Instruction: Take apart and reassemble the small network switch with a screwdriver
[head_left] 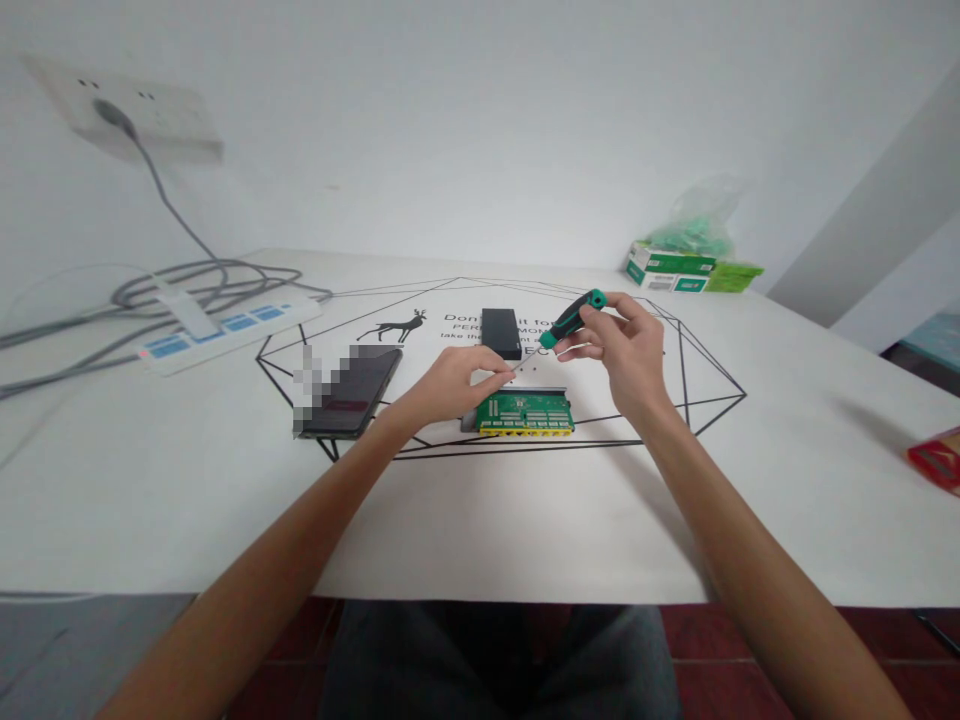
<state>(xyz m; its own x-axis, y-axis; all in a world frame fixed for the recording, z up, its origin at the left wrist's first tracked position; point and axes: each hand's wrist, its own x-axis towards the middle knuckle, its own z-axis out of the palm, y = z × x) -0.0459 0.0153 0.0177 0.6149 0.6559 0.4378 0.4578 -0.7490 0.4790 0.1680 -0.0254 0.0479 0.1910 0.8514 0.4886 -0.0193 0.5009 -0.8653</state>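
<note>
My right hand grips a green-and-black screwdriver by its handle, held tilted above the table. Its thin shaft runs down and left to the fingertips of my left hand, which pinch near the tip. Just below lies a green circuit board with a row of yellow ports along its near edge, resting in a grey metal tray. A black box sits just behind the board.
A dark phone lies left of the board. A white power strip with grey cables is at the far left. Green-and-white boxes and a plastic bag stand at the back right. A red object sits at the right edge.
</note>
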